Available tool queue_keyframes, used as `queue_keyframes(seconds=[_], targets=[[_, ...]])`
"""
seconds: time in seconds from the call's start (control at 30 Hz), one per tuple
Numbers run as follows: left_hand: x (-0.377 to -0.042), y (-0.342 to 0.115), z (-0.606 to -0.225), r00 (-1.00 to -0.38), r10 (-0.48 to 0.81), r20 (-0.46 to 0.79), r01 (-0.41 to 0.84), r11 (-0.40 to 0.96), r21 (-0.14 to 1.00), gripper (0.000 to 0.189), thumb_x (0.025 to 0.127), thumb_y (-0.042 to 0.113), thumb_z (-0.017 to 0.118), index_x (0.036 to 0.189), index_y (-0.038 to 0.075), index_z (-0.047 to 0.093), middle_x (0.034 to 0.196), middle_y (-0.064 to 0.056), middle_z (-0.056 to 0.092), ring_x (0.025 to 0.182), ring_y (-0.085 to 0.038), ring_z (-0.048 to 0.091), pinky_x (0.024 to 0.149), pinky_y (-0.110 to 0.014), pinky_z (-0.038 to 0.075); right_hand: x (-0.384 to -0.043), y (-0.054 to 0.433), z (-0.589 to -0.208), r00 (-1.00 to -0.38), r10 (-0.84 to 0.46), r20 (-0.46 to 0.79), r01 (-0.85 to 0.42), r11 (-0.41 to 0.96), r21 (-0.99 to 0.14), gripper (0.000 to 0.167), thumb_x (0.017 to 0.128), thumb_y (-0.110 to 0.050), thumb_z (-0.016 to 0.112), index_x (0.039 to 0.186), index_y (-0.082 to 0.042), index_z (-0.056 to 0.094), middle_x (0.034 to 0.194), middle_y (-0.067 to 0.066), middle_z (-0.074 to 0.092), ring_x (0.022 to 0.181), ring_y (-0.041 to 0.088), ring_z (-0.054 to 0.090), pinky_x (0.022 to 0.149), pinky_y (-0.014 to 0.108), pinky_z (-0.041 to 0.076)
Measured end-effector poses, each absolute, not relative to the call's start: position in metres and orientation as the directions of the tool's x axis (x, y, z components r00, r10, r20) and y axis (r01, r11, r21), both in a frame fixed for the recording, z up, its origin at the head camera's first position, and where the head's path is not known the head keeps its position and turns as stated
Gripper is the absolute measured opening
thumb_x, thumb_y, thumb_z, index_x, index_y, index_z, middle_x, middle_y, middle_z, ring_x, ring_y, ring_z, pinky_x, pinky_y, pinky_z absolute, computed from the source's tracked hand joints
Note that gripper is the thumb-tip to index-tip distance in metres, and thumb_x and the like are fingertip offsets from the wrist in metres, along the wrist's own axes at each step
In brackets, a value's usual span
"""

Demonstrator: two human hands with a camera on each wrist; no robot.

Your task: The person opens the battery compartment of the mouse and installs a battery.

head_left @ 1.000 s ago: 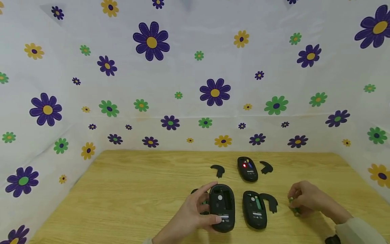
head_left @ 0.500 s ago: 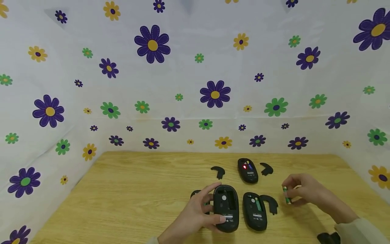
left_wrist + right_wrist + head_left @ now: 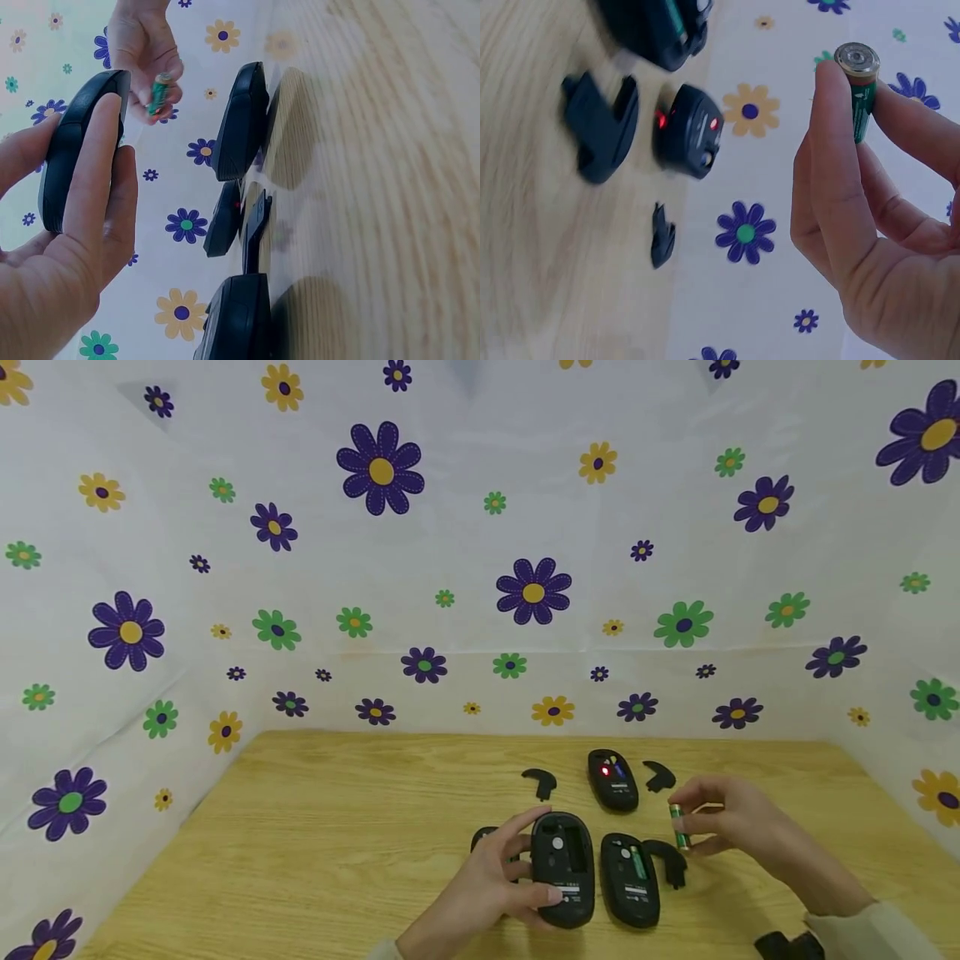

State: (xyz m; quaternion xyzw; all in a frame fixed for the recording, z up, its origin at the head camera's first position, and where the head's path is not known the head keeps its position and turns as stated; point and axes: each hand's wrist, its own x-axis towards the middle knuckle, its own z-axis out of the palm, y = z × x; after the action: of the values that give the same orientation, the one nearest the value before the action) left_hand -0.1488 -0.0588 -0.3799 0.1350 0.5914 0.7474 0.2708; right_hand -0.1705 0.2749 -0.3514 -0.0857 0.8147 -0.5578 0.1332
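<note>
My left hand (image 3: 495, 881) grips a black computer mouse (image 3: 564, 872) by its sides, raised over the table with its underside facing me. Its long battery bay is uncovered and shows no battery. To the right, my right hand (image 3: 738, 818) pinches a green AA-size battery (image 3: 679, 827) between thumb and fingers, off the table. In the right wrist view the battery (image 3: 863, 105) stands nearly upright, a flat metal end on top. Between the hands a second mouse (image 3: 630, 893) lies upside down, one green battery in its open bay. A curved black cover (image 3: 672, 864) touches its right side.
Farther back lies an upturned mouse (image 3: 613, 789) with a red light glowing and a blue battery inside. Loose covers flank it, one to the left (image 3: 543, 783) and one to the right (image 3: 660, 775). Another mouse (image 3: 482, 837) is mostly hidden behind my left hand.
My right hand has lifted the battery from the table's right side and carried it left toward the mice. The left hand has shifted slightly right with its mouse.
</note>
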Motion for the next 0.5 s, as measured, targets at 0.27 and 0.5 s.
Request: queue_keyframes(seconds=[0.27,0.5], targets=[[-0.148,-0.053,-0.382,-0.807,0.577,-0.125,-0.257,-0.153,0.954,0.085,0.082,-0.016,0.069,0.154,0.020,0.044,0.124,-0.015,0.060,0.102,-0.030,0.067,0.065,-0.045,0.064,-0.166,0.252,-0.344,-0.964,-0.259,-0.061,-0.020,0.300,-0.954,0.036,0.094,-0.003,0.070,0.119,0.019,0.056,0.109,0.015,0.061,0.089,0.019,0.067,0.073,0.043,0.064],[-0.148,-0.050,-0.384,-0.801,0.584,-0.135,-0.268,-0.148,0.952,0.084,0.082,-0.016,0.069,0.154,0.019,0.043,0.125,-0.015,0.059,0.102,-0.030,0.067,0.065,-0.045,0.064,-0.165,0.227,-0.341,-0.961,-0.276,-0.029,-0.044,0.255,-0.966,0.033,0.093,-0.003,0.071,0.116,0.017,0.058,0.113,0.021,0.060,0.092,0.023,0.068,0.073,0.045,0.063]])
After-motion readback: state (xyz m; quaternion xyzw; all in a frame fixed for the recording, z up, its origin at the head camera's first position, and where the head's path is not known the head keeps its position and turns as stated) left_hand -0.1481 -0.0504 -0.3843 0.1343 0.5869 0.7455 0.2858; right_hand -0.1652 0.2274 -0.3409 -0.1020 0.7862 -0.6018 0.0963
